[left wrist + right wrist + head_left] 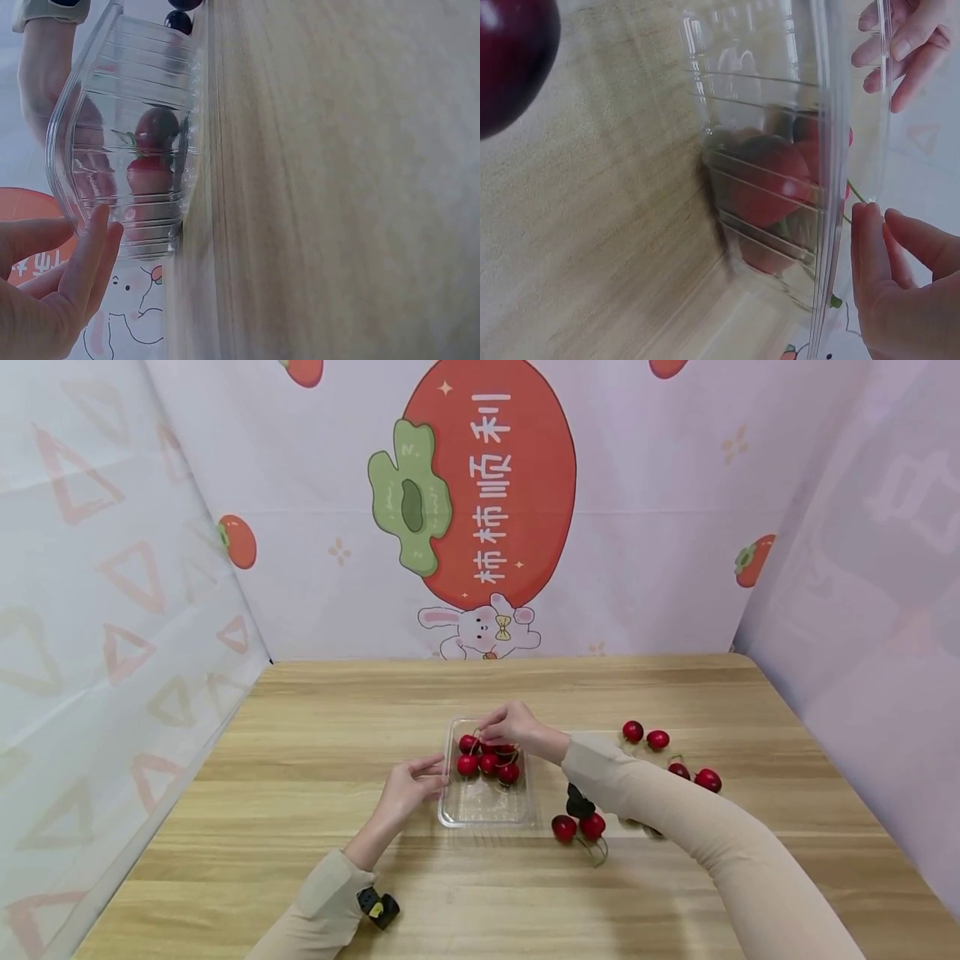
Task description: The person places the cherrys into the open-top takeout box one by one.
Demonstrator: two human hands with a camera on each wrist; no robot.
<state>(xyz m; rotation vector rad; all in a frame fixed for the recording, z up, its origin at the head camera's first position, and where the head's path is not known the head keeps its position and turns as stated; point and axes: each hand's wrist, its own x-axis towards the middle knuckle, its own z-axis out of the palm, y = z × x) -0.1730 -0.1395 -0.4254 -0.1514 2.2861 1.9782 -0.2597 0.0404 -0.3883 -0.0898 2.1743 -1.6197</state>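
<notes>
A clear plastic box [480, 806] lies on the table with several red cherries [467, 766] gathered in its far half, some with stems. My left hand [408, 789] is at the box's left side; its fairly straight fingers [88, 259] touch the wall near the rim. Over the far end of the box, my right hand [516, 728] has thumb and fingertips together. In the right wrist view a thin green cherry stem [856, 192] runs up to those fingertips, and the hand pinches it. Its cherry is partly hidden behind the box wall.
Two cherries [564, 828] with stems lie right of the box, below the right forearm. Farther right are more cherries [657, 740], some partly covered by the right sleeve [675, 814]. A printed cloth [637, 527] hangs behind the table.
</notes>
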